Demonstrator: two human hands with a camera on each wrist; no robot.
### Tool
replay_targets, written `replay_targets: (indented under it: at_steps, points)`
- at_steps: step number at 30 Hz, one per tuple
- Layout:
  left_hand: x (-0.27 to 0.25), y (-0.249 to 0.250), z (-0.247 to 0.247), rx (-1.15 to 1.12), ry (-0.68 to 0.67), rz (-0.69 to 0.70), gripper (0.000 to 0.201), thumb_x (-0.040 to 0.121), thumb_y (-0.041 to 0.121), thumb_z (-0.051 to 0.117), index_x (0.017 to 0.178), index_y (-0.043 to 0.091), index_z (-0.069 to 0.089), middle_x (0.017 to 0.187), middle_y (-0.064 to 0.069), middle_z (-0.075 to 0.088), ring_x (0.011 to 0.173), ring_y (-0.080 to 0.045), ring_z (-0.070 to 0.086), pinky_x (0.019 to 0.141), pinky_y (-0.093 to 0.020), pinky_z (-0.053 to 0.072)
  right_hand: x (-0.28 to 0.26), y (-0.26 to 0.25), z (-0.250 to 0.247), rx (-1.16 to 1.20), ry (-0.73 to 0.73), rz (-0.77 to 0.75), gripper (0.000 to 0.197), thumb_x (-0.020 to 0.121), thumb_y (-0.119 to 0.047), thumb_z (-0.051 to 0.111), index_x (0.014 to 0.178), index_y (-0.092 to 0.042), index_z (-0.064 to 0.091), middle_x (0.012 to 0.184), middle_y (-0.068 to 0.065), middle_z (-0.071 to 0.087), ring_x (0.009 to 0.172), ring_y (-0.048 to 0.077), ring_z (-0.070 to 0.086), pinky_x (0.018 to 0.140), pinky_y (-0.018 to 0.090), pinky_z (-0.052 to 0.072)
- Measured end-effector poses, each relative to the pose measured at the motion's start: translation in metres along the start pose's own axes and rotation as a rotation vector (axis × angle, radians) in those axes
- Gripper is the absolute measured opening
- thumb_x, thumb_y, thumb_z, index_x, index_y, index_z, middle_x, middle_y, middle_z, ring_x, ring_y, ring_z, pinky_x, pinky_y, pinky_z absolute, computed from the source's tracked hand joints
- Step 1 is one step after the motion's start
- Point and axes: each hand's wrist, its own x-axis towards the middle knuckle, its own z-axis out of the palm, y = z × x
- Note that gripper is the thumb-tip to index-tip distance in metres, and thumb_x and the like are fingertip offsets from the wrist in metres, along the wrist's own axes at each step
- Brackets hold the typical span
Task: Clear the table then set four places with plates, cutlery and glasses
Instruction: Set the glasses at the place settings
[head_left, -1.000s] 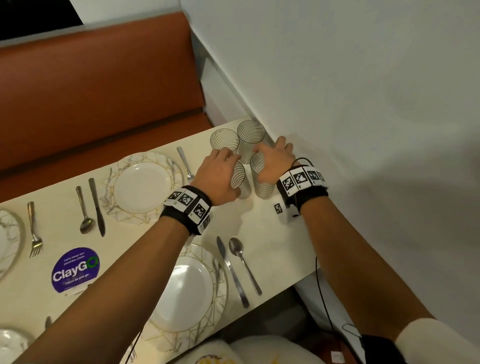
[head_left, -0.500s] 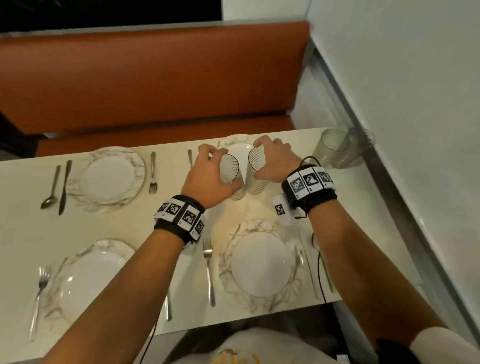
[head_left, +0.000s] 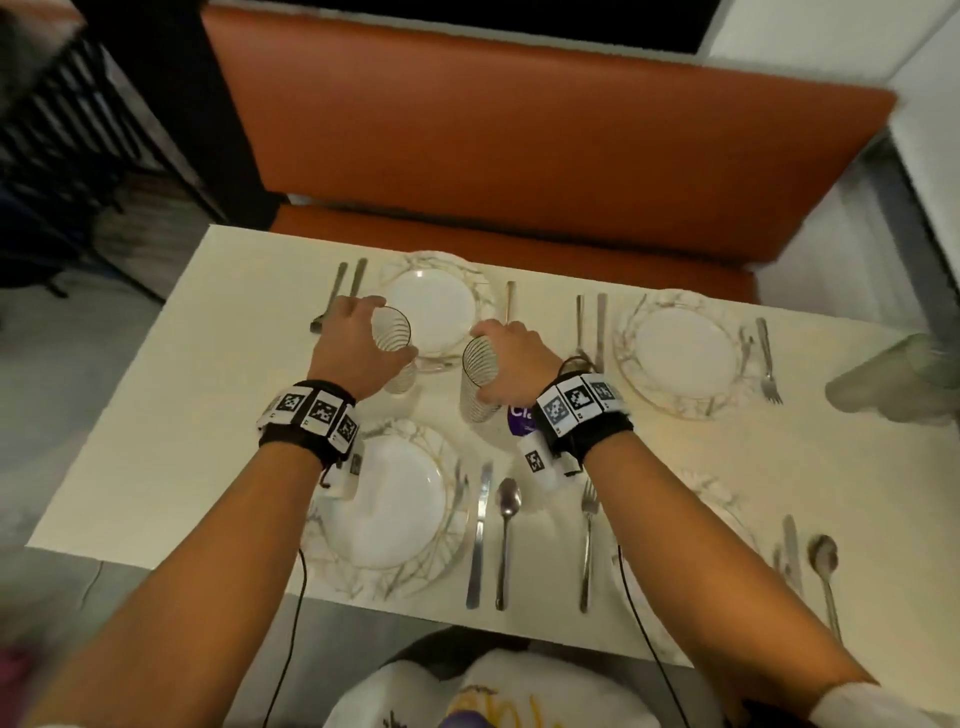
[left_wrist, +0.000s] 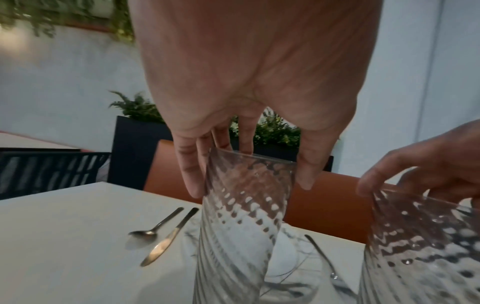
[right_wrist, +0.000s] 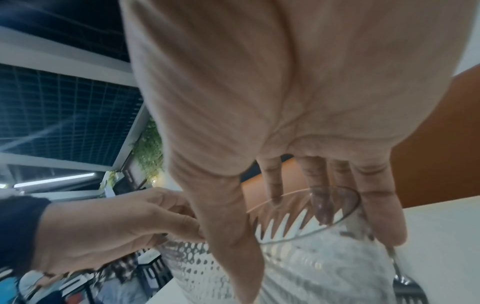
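The left hand (head_left: 353, 347) grips a clear ribbed drinking glass (head_left: 393, 347) near its rim, w/ fingers on one side and thumb on the other, as the left wrist view shows (left_wrist: 241, 222). This glass is upright, at the near edge of the far-left white round plate with marble-pattern rim (head_left: 434, 306); whether it touches the table I cannot tell. The right hand (head_left: 511, 358) holds a second clear ribbed glass (head_left: 480, 382) the same way, fingers curled around the rim (right_wrist: 311, 236). This one is between the two left-side plates, just beside a purple round sticker (head_left: 521, 420) on the white rectangular table (head_left: 171, 415). The two glasses are near each other but apart.

Four plates lie on the table, each w/ steel cutlery beside it, e.g. a knife (head_left: 479, 535) and a spoon (head_left: 506, 525) right of the near-left plate (head_left: 387, 512). At the far right edge stand blurred glasses (head_left: 898, 384). Behind the table is an orange padded bench (head_left: 519, 156).
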Motion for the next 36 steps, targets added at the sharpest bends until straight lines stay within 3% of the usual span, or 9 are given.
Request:
replay_targets:
  at_steps: [5,13,17,26,32,36]
  points:
    - [0.002,-0.035,-0.001,0.004,-0.013,-0.057,0.079,0.08,0.036,0.085,0.147,0.014,0.05,0.146,-0.016,0.043,0.137,-0.038,0.041,0.111,-0.05,0.041,0.012,-0.017,0.025,-0.066,-0.036,-0.011,0.089,0.067,-0.029,0.085,0.141,-0.031,0.035,0.132,0.011,0.042,0.125,0.035,0.04,0.093,0.043,0.049]
    - [0.008,-0.044,-0.005,0.02,-0.005,-0.096,0.078,0.081,0.026,0.084,0.148,0.015,0.046,0.146,-0.015,0.041,0.134,-0.038,0.04,0.103,-0.056,0.046,0.012,-0.018,0.03,-0.144,-0.116,-0.019,0.095,0.059,-0.033,0.088,0.137,-0.034,0.034,0.131,0.006,0.039,0.137,0.036,0.026,0.098,0.051,0.05]
    - [0.011,-0.044,-0.009,0.019,-0.024,-0.113,0.078,0.081,0.021,0.083,0.149,0.016,0.045,0.146,-0.016,0.04,0.134,-0.037,0.039,0.105,-0.055,0.044,0.008,-0.016,0.032,-0.153,-0.134,-0.026,0.094,0.059,-0.025,0.088,0.137,-0.034,0.036,0.128,0.005,0.039,0.13,0.032,0.034,0.088,0.043,0.054]
    - [0.014,-0.04,-0.012,0.066,-0.076,-0.126,0.077,0.082,0.017,0.08,0.15,0.021,0.044,0.147,-0.014,0.039,0.136,-0.036,0.036,0.105,-0.053,0.044,-0.004,-0.008,0.035,-0.139,-0.161,-0.022,0.089,0.064,-0.024,0.086,0.137,-0.034,0.035,0.13,0.006,0.039,0.123,0.029,0.039,0.089,0.043,0.053]
    - [0.016,-0.039,-0.013,0.117,-0.087,-0.12,0.081,0.08,0.021,0.082,0.151,0.024,0.042,0.147,-0.014,0.041,0.135,-0.037,0.039,0.107,-0.056,0.043,-0.007,-0.008,0.035,-0.109,-0.156,-0.038,0.095,0.065,-0.027,0.086,0.142,-0.034,0.032,0.133,0.006,0.039,0.127,0.03,0.038,0.086,0.038,0.049]
    - [0.015,-0.037,-0.019,0.236,-0.13,-0.082,0.097,0.074,0.043,0.088,0.154,0.03,0.036,0.155,-0.014,0.039,0.141,-0.041,0.037,0.114,-0.06,0.034,-0.012,-0.002,0.027,-0.071,-0.141,-0.051,0.11,0.065,-0.039,0.087,0.152,-0.033,0.021,0.148,0.009,0.033,0.136,0.032,0.031,0.1,0.047,0.045]
